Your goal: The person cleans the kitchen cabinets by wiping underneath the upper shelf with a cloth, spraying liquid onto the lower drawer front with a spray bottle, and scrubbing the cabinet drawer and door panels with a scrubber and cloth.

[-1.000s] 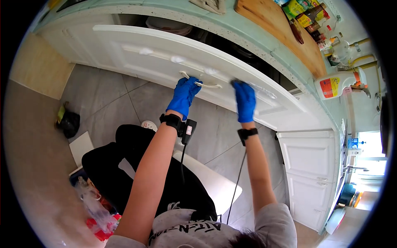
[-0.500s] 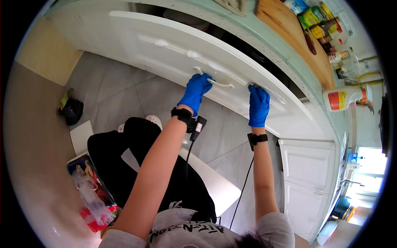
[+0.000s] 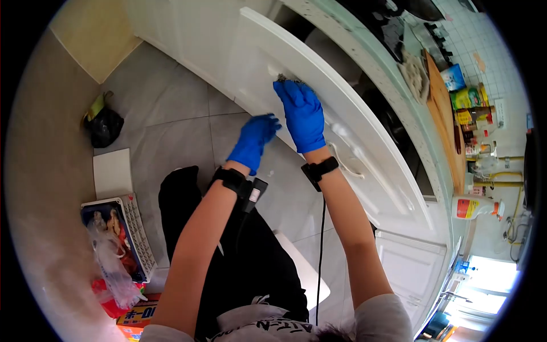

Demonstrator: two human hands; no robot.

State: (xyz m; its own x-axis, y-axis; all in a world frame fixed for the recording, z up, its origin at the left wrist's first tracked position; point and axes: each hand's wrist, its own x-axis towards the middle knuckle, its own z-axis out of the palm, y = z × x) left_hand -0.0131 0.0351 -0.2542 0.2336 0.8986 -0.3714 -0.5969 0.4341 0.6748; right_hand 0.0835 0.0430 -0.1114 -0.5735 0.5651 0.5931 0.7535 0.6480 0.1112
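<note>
My right hand, in a blue glove, is closed on a dark grey, mesh-like steel wool pad and presses it to the white drawer front. Most of the pad is hidden beneath the fingers. White foam lies along the panel's raised moulding. The drawer's curved white handle is behind my right wrist, with nobody gripping it. Also gloved in blue, my left hand hovers below the drawer front, apart from it, its fingers loosely bent, slightly blurred and holding nothing.
The drawer stands pulled out under the pale countertop. On the counter are a cutting board, a folded cloth, several bottles and a spray bottle. A black bag and a crate are on the tiled floor.
My left hand has let go of the handle and moved down off the drawer front. My right hand has carried the pad leftward past the handle. The camera view has turned.
</note>
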